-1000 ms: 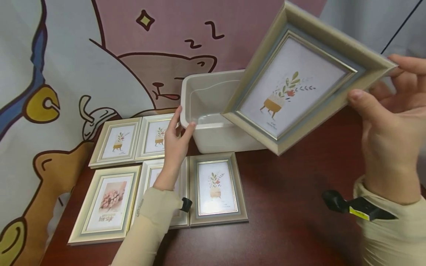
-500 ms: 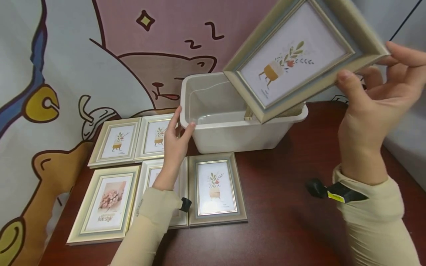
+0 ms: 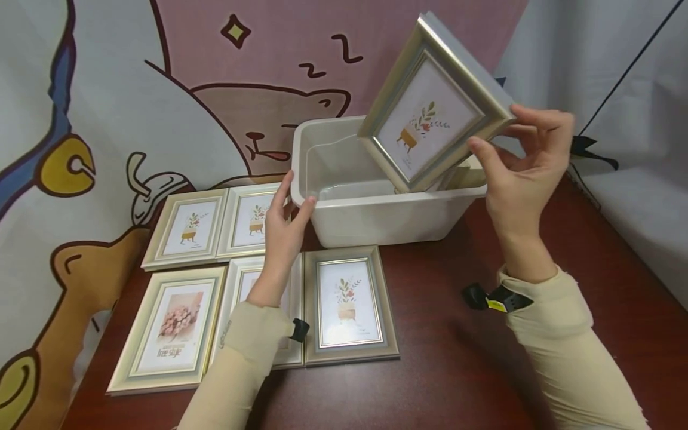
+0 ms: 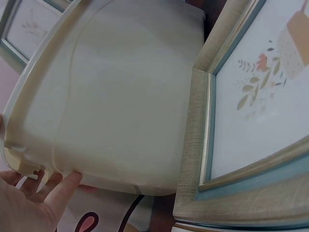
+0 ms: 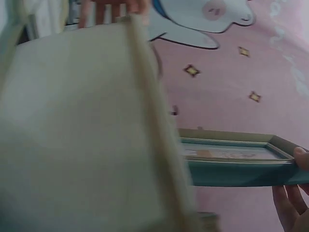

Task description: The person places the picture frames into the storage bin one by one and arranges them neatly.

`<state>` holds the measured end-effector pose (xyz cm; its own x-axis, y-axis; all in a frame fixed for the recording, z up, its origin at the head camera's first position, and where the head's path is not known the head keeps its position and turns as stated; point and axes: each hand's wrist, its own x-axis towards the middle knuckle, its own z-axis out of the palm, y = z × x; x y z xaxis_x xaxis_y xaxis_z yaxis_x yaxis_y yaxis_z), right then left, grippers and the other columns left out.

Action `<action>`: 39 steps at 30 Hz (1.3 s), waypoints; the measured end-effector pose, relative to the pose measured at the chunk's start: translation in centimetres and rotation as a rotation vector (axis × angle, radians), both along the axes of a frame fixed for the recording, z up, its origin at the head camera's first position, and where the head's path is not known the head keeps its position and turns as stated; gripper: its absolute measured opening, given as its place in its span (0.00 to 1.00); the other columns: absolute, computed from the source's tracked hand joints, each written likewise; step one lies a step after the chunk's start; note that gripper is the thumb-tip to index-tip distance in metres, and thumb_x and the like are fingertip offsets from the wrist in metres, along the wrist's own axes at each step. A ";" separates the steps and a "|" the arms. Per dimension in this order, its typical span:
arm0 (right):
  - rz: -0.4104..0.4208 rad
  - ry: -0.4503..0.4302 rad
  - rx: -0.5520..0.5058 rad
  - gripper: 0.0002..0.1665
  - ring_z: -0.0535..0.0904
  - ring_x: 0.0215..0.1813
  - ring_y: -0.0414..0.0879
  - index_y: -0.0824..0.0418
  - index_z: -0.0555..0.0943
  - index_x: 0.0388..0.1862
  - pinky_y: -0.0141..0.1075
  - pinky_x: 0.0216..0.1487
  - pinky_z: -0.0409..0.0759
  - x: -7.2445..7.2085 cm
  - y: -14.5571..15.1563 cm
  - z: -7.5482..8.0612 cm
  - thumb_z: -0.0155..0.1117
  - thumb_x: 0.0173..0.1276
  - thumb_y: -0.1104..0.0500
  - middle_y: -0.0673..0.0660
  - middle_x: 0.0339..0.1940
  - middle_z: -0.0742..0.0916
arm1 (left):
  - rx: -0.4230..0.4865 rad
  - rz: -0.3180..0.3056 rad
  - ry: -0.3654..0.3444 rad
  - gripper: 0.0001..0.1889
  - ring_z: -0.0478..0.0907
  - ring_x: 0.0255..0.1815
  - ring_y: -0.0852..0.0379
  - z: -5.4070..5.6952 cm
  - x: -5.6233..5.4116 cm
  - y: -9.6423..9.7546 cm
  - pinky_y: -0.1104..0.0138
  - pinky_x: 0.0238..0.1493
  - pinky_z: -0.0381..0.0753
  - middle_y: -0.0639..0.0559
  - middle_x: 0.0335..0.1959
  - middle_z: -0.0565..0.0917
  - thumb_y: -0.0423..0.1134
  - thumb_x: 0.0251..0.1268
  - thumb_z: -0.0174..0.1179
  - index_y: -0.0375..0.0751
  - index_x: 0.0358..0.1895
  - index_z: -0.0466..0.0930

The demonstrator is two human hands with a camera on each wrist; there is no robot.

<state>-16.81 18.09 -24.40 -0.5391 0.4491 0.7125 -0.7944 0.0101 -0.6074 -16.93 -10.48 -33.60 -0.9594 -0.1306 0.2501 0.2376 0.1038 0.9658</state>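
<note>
My right hand [image 3: 527, 179] pinches a champagne-gold picture frame [image 3: 470, 77] by one corner, thumb on its front. The frame is tilted, with a potted-plant print facing me, and its lowest edge overlaps the opening of a white plastic bin [image 3: 387, 221]. In the right wrist view the same picture frame [image 5: 231, 172] shows nearly edge-on beside the blurred bin wall [image 5: 82, 130]. My left hand [image 3: 285, 233] grips the bin's left corner at the rim. In the left wrist view its fingers [image 4: 65, 191] touch the rim. More frame edges [image 3: 459, 178] show inside the bin's right end.
On the dark red table [image 3: 430, 370] lie several picture frames, including a flower-bouquet frame [image 3: 169, 328], plant-print frames [image 3: 185, 230] and a darker frame [image 3: 352, 304]. My left forearm partly covers a white frame [image 3: 290, 352]. A cartoon-printed cloth [image 3: 258, 48] hangs behind.
My right hand has moved left, bringing the picture frame from the upper right to over the bin and farther from the camera. The left hand stays on the bin's corner.
</note>
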 end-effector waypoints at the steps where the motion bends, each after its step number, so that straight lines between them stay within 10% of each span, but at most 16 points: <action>1: -0.027 -0.032 0.059 0.28 0.82 0.42 0.48 0.70 0.78 0.48 0.27 0.38 0.87 -0.2 0.0 -0.6 0.78 0.46 0.76 0.55 0.45 0.82 | -0.001 0.001 0.000 0.35 0.73 0.69 0.41 0.0 0.0 0.0 0.55 0.66 0.79 0.39 0.71 0.69 0.39 0.70 0.60 0.48 0.78 0.59; 12: -0.234 -0.186 0.654 0.24 0.82 0.40 0.42 0.68 0.81 0.52 0.16 0.40 0.79 -1.8 -1.0 -4.9 0.77 0.56 0.67 0.62 0.45 0.84 | -0.001 0.009 -0.002 0.34 0.75 0.67 0.45 0.0 0.2 0.0 0.57 0.65 0.80 0.39 0.70 0.70 0.38 0.70 0.60 0.49 0.78 0.59; 16: -0.309 -0.195 0.843 0.22 0.81 0.39 0.52 0.68 0.80 0.52 0.28 0.38 0.75 -2.1 -1.3 -5.7 0.75 0.59 0.65 0.65 0.43 0.83 | 0.009 0.008 0.001 0.34 0.75 0.67 0.44 0.0 0.2 0.0 0.57 0.65 0.80 0.39 0.70 0.70 0.37 0.70 0.59 0.48 0.78 0.59; 21: -0.383 -0.237 0.909 0.22 0.77 0.41 0.56 0.66 0.79 0.52 0.45 0.37 0.71 -2.2 -1.7 -5.7 0.74 0.60 0.66 0.65 0.45 0.83 | 0.019 0.000 0.005 0.34 0.74 0.68 0.44 -0.1 0.1 0.0 0.57 0.66 0.80 0.39 0.70 0.70 0.37 0.70 0.59 0.48 0.78 0.59; 39: -0.571 -0.310 1.011 0.16 0.64 0.41 0.63 0.65 0.79 0.46 0.52 0.43 0.62 -1.4 -0.5 -5.1 0.71 0.66 0.57 0.68 0.40 0.76 | 0.015 -0.012 0.000 0.35 0.71 0.72 0.44 -0.1 0.0 0.2 0.57 0.68 0.77 0.42 0.73 0.67 0.38 0.71 0.59 0.49 0.78 0.58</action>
<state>-18.21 17.58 -29.48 -0.6554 -0.0082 0.7553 -0.3416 0.8950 -0.2868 -16.89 -10.31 -33.65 -0.9610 -0.1226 0.2478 0.2384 0.0869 0.9673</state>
